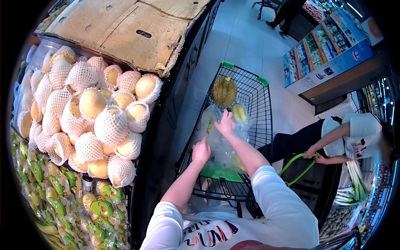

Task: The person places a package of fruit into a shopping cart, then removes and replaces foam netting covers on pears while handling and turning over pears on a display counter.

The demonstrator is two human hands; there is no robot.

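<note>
Both of my arms reach down into a black wire shopping cart with green corner pieces. My left hand is over the cart's left side, a finger stretched toward a clear plastic bag; whether it holds the bag's edge is too small to tell. Over the bag's upper part is my right hand, its fingers spread. A spiky durian lies at the cart's far end. Beside my right hand, yellow-green fruit sits in clear plastic.
Melons in white foam nets fill a stand on the left, with cardboard behind and packaged produce below. At right, a person holds a green handle. A box display stands behind; another person's legs show farther back.
</note>
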